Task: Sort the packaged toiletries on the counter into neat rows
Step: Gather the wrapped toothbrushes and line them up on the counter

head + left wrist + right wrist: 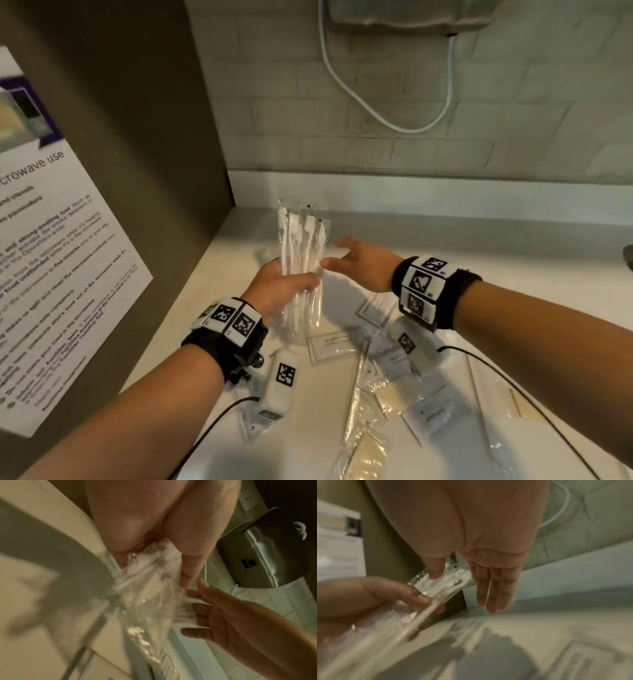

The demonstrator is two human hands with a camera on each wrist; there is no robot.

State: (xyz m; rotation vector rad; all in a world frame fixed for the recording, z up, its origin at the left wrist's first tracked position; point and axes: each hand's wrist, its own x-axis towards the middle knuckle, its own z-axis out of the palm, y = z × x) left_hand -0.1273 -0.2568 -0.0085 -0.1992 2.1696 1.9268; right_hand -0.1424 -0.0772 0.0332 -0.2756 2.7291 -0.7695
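My left hand [284, 286] grips a bundle of several white toothbrushes in clear wrappers [301, 246], held upright above the white counter [496, 267] near its back left corner. The right hand [356, 260] is open just right of the bundle, fingers straight, thumb tip close to the wrappers; I cannot tell whether it touches them. In the left wrist view the toothbrush bundle [145, 597] runs out of my left hand [154, 563], with the right hand [214, 615] beside it. In the right wrist view my right hand [467, 584] is spread behind the toothbrush bundle [419, 608].
Loose packets lie on the counter in front: a shampoo and conditioner sachet [330, 346], a grey sachet [433, 419], clear-wrapped yellowish items [363, 455]. A side panel with a notice [51, 257] stands on the left. A wall-mounted unit [411, 13] and its cable [394, 126] hang behind.
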